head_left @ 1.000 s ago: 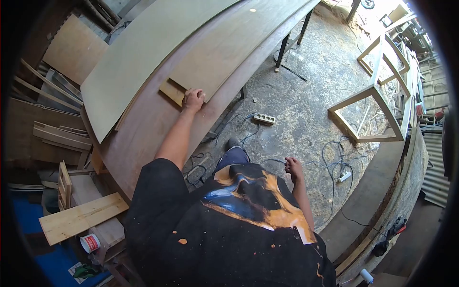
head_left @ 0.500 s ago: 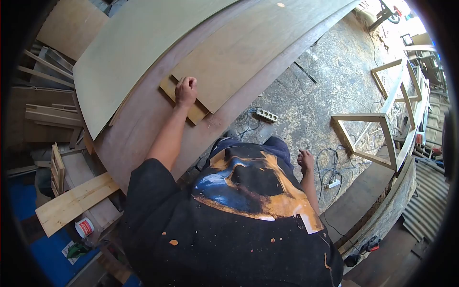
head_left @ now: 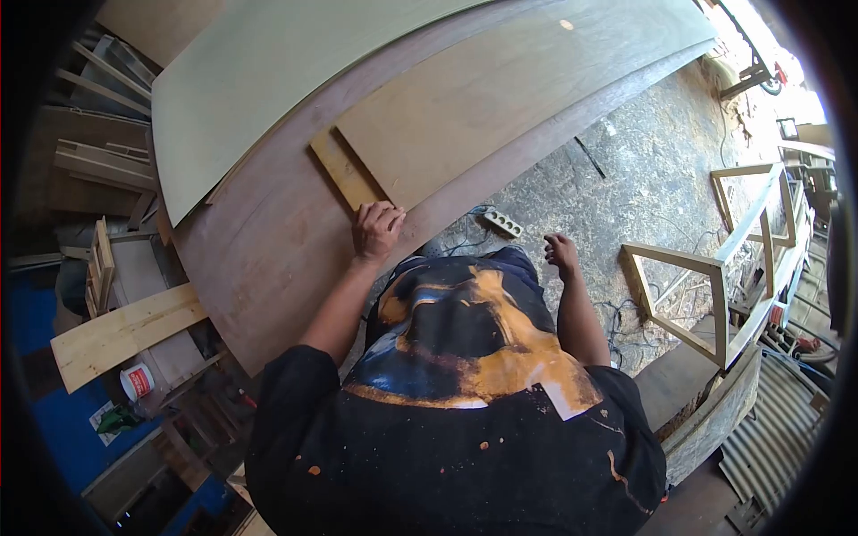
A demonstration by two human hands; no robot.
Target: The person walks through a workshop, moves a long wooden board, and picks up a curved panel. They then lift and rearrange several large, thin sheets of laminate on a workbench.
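Observation:
A long plywood panel (head_left: 465, 107) lies on a larger reddish-brown sheet (head_left: 259, 259). A yellowish wooden strip (head_left: 344, 174) runs along the panel's short end, its edge under or against it. My left hand (head_left: 378, 230) is closed around the near end of the strip, with fingers right at the panel's corner. Off to the right, my right hand (head_left: 561, 255) hangs over the floor with its fingers curled in; whether something small is in it I cannot tell.
A pale green sheet (head_left: 259, 89) overlaps the far side of the reddish one. On the concrete floor lies a power strip (head_left: 502, 223) with cables. A wooden frame (head_left: 720, 268) stands at right. At left are a pine board (head_left: 130, 335) and a white tub (head_left: 137, 381).
My left hand has slid along the strip from its far part to the near end by the panel's corner. My right hand has risen and moved forward a little; the view has shifted.

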